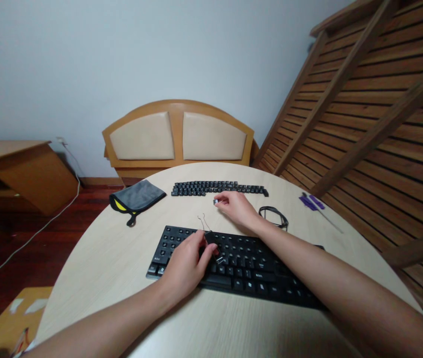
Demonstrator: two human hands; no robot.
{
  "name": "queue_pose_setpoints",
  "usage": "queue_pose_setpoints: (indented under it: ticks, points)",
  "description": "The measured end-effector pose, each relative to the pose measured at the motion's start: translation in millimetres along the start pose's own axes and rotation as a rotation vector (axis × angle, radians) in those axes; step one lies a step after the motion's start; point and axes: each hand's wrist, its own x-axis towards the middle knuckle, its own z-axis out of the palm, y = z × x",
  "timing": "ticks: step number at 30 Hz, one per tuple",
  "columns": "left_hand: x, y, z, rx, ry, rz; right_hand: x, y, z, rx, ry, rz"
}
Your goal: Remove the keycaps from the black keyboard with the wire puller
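A black keyboard lies in front of me, many of its upper key positions stripped of their caps. Over its left half, my left hand is closed around a keycap puller, whose thin wire prongs point away from me. Beyond the keyboard, my right hand pinches a small black keycap just above the table. Rows of loose black keycaps lie at the far side, close past my right fingers. My right forearm covers part of the keyboard's right end.
A grey cloth with yellow lining lies at the left of the round table. A coiled black cable rests right of my right hand. Farther right is a purple brush with a thin handle. A wooden headboard stands behind.
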Motion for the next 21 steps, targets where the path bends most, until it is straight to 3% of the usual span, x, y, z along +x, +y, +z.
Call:
queue_pose_setpoints:
  ticks: [8,21]
  points:
    - [0,1,0,0.046,-0.004,-0.018,52,8,27,-0.229,0.024,0.105]
    - [-1,0,1,0.014,0.006,-0.015,56,15,51,-0.276,0.067,0.140]
